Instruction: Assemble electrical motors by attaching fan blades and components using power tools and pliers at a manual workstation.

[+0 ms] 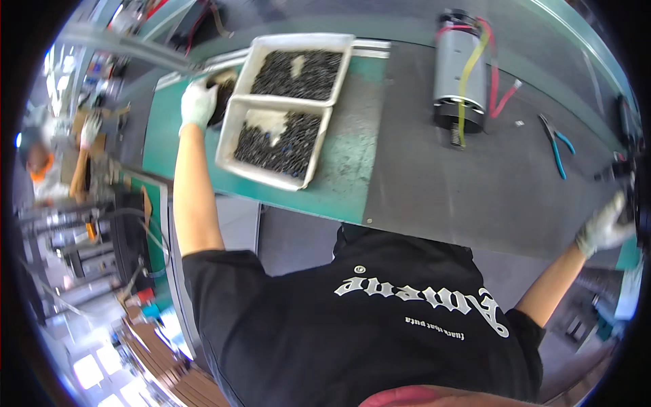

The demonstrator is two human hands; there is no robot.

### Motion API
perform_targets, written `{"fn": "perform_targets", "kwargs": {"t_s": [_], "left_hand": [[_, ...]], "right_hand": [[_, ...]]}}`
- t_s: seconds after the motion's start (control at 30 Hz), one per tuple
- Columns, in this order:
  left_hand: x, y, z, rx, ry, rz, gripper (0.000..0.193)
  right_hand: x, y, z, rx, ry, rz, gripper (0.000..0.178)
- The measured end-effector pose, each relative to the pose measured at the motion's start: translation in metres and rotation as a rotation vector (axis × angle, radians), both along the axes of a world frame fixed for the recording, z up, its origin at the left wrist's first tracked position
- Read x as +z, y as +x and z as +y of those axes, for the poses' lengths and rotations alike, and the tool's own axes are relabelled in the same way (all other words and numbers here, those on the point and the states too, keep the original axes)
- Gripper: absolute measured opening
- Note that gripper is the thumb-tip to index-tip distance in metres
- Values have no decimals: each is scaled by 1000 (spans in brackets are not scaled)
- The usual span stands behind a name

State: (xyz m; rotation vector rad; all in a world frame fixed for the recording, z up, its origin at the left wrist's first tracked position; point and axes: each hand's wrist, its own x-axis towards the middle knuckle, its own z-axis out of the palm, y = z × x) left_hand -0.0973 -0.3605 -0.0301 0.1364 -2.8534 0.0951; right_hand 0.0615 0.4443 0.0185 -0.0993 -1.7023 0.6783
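My left hand [197, 104], in a white glove, is at the left side of the bench, its fingers curled at a dark, rounded object [224, 96] with a tan top. The kind of that object is unclear, being partly behind the hand and a white bin. Far to the right, my gloved right hand [605, 227] is closed against a dark item [631, 197] at the picture's rim, too cut off to name. Two white bins, a far one [346, 51] and a near one [224, 144], hold many small black parts and stand beside my left hand.
A silver cylindrical motor [456, 74] with red and yellow wires stands on the grey bench top [413, 176]. Blue-handled pliers [556, 146] lie to its right. Under the bins is a green mat [352, 156]. Another person [51, 169] works at the far left.
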Motion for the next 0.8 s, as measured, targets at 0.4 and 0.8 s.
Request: {"fn": "perform_targets", "kwargs": {"t_s": [0.4,0.8], "left_hand": [[-14,-16,-35,-22,71,-69,25],[35,61,51,50,0,365,24]], "right_hand": [[-48,-52,-21,68,405,-1273,63],[-28,-37,-53,424,-305,-1010,37]]}}
